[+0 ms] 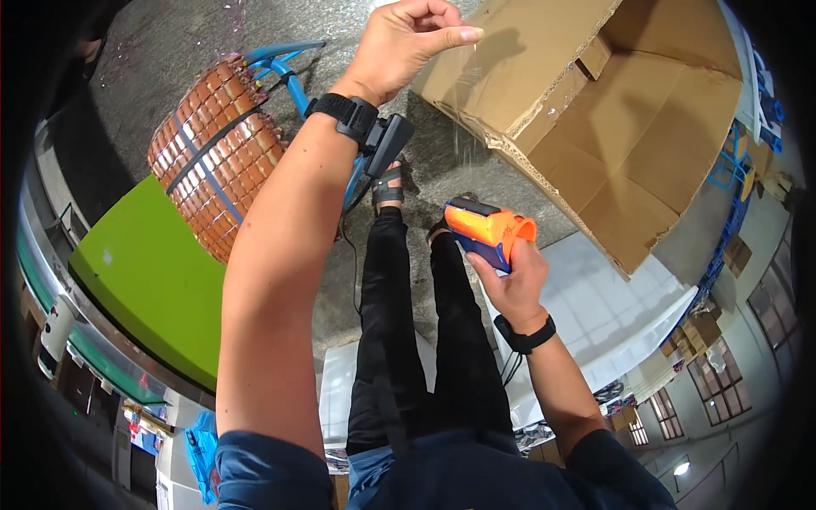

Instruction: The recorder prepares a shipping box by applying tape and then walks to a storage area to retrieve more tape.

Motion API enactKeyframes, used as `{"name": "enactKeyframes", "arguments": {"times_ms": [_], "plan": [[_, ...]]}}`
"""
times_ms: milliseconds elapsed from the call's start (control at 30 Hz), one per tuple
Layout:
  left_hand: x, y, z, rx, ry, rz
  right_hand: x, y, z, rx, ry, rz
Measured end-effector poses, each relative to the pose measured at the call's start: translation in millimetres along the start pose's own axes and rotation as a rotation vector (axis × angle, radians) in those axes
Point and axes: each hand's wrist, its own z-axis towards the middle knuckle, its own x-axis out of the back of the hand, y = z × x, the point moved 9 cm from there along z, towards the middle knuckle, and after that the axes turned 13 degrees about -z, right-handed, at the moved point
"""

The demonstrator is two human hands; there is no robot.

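Note:
My right hand (520, 285) is wrapped round an orange and blue plastic object (484, 231) with a dark strip on top and a round orange ring at its end. It looks like part of a toy; its exact kind does not show. Up at the top, my left hand (416, 38) is closed in a pinch, thumb against fingers, above the side of a large cardboard box (459, 89). Thin, clear streaks hang or fall below the pinch; what the fingers hold is too small to make out. The box stands open, and its visible inside is bare brown card.
To the left stand a rolled stack of shiny brown pieces (208, 153) bound with straps, a blue metal frame (293, 85) and a bright green surface (140, 272). A white box or bin (595, 297) sits beside my right forearm. Grey concrete floor (340, 21) lies beneath.

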Motion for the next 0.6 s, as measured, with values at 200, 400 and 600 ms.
{"name": "enactKeyframes", "arguments": {"times_ms": [200,400,600], "plan": [[-21.3,-62.9,20.0,0.020,-0.068,0.120,2.7,11.9,1.1,-0.046,0.053,-0.052],[-58.0,-69.3,12.3,-0.079,0.032,0.443,14.7,26.3,2.0,-0.067,0.081,-0.089],[-29.5,-34.0,-34.0,0.085,0.262,0.289,18.4,41.1,-7.1,-0.091,0.086,-0.101]]}}
